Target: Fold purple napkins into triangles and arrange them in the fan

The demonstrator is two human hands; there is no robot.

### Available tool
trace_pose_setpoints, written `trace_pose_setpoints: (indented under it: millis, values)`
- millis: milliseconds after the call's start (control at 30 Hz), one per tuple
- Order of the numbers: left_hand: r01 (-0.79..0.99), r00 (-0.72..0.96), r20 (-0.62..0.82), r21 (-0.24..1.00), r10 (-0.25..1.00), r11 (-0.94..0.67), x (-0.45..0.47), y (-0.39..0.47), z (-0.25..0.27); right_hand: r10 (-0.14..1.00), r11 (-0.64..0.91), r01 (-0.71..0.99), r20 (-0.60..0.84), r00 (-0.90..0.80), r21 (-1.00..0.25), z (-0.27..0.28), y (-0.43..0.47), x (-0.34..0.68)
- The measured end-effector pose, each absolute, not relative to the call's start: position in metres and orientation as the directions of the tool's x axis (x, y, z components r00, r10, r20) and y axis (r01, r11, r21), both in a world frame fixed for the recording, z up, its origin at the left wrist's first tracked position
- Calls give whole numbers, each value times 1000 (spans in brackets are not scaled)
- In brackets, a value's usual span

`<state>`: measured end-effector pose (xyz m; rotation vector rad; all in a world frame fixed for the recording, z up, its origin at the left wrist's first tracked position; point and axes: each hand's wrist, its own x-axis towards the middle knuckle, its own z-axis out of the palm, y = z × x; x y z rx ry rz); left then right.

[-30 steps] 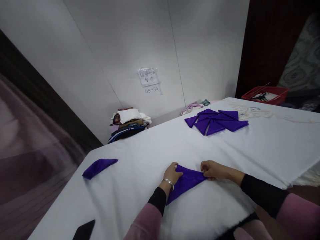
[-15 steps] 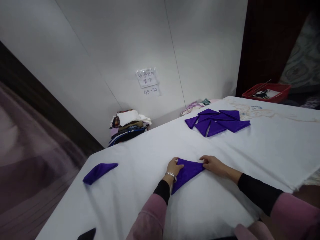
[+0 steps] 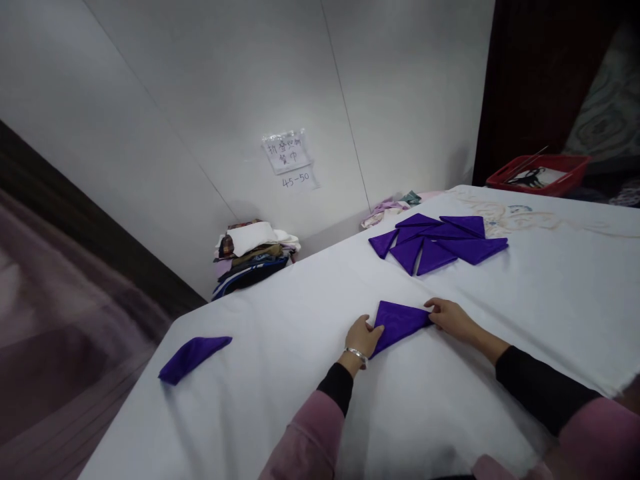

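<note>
A purple cloth napkin (image 3: 400, 321), folded into a triangle, lies between my two hands on the white-covered table (image 3: 280, 380). My left hand (image 3: 363, 335), with a bracelet at the wrist, pinches its left edge, thumb on top. At the napkin's right corner, the fingertips of my right hand (image 3: 453, 319) are closed on the cloth. Farther back, several folded purple napkins (image 3: 440, 240) lie in an overlapping group. One more purple napkin (image 3: 193, 357), loosely folded, rests alone near the table's left edge.
A stack of folded clothes (image 3: 255, 257) stands beyond the far table edge, against the white wall with its handwritten sign (image 3: 287, 152). More crumpled cloth (image 3: 385, 210) sits by the wall. A red basket (image 3: 570, 175) stands at the far right. A pinkish drape (image 3: 60, 347) hangs on the left.
Both hands have moved the triangular napkin right and a little farther from me, toward the group. It has turned slightly. The view has shifted a little.
</note>
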<state>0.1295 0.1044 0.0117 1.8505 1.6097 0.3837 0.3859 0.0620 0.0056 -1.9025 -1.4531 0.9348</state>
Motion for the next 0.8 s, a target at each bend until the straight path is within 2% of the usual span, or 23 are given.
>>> trace_pose_setpoints:
  millis: [100,233,400,600,800]
  values:
    - [772,236,-255,635,938,-22,134,106,12,937,-331,457,-346,54,-825,5,51,388]
    - [744,294,-172,658,940,-112,133,115,11,869,-437,285,-482,-110,-853,8,29,386]
    - [749,343,-116,633,932,-196,132,119,13,870,-448,201,-477,-127,-871,15,14,374]
    - [681,380,-314,731,870,-34,127,117,23,840,-493,64,-494,-226,-868,10,10,373]
    - [568,442,-362,821,821,56,99,107,20,765,-577,-21,-531,-364,-816,7,0,364]
